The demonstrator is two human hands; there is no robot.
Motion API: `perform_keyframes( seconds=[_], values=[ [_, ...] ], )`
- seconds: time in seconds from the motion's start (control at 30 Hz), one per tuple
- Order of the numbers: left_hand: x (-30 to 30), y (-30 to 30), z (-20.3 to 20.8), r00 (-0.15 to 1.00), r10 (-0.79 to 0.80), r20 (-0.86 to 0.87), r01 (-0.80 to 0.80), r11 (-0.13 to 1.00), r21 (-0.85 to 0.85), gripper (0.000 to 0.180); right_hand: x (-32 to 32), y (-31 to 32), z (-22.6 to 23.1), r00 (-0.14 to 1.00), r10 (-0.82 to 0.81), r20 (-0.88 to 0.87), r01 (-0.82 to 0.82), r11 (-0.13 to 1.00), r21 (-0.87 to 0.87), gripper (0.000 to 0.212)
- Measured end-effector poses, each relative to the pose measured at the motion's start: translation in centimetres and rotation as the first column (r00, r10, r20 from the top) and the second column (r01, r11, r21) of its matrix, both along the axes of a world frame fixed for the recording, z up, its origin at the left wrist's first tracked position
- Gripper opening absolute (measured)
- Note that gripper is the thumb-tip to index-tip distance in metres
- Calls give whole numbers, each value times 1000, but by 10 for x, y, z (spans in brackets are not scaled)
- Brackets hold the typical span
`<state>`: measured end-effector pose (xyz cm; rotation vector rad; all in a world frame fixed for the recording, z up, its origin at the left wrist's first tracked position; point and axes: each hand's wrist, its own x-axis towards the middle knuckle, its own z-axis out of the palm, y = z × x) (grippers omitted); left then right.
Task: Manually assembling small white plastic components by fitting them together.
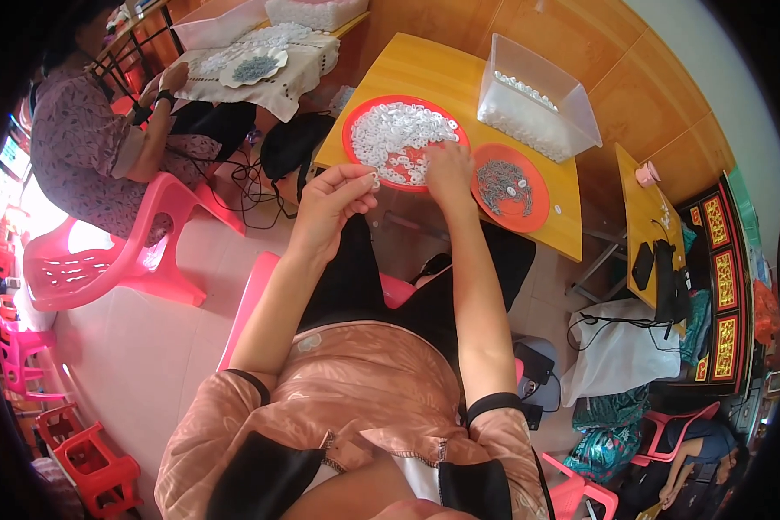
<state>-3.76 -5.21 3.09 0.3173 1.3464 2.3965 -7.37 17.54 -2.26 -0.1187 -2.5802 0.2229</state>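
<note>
My left hand (328, 206) is raised just in front of the table, thumb and fingertips pinched on a small white plastic piece (375, 181). My right hand (450, 180) reaches over the right side of a round red tray (348, 139). Its fingers are curled down, and whatever they grip is hidden. Many small white plastic pieces (399, 126) are spread in this tray, with red bottom showing near my right hand. Beside it, to the right, a round orange-red plate (529, 217) holds a heap of small grey metal parts (501, 184) with a few white pieces among them.
The trays stand on a yellow wooden table (416, 65). A clear plastic bin (537, 113) of white pieces sits at its back right. On the left, a person (95, 147) on a pink chair (104, 260) works at a cloth-covered table (277, 82). Black cables (256, 186) lie between us.
</note>
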Motion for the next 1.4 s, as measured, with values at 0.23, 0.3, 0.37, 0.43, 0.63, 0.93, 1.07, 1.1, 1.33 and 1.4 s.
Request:
perform_keyframes(
  seconds=[0.23,0.3,0.37,0.43,0.63,0.93,1.07,1.1,1.33,1.4],
  values=[
    [0,1,-4,999,-24,26,24,1000,16,17,12,19,18,994,-96,60,105,978,-183,17],
    [1,2,-3,999,-34,38,34,999,20,17,7,18,20,987,-119,110,137,975,-173,16],
    [2,2,-3,999,-33,41,32,999,20,16,2,15,19,977,-140,161,167,972,-163,15],
    [3,4,-2,998,-38,42,37,999,17,15,-4,10,15,989,-113,99,122,988,-94,16],
    [5,6,-1,998,-50,42,50,999,16,15,-20,5,1,981,-90,173,75,993,93,14],
    [6,7,-5,995,-74,69,72,997,22,16,-27,10,5,961,28,277,-15,999,-49,14],
    [6,8,-4,993,-86,78,84,996,24,14,-28,18,-3,968,34,248,-12,996,-91,14],
    [6,9,-4,993,-90,75,89,996,24,14,-28,23,-6,980,26,196,-5,994,-108,13],
    [4,8,-10,988,-92,121,89,996,28,13,-13,20,12,996,24,85,14,909,-417,12],
    [4,9,-11,986,-102,132,98,995,30,13,-13,21,17,996,34,84,23,798,-602,13]
  ],
)
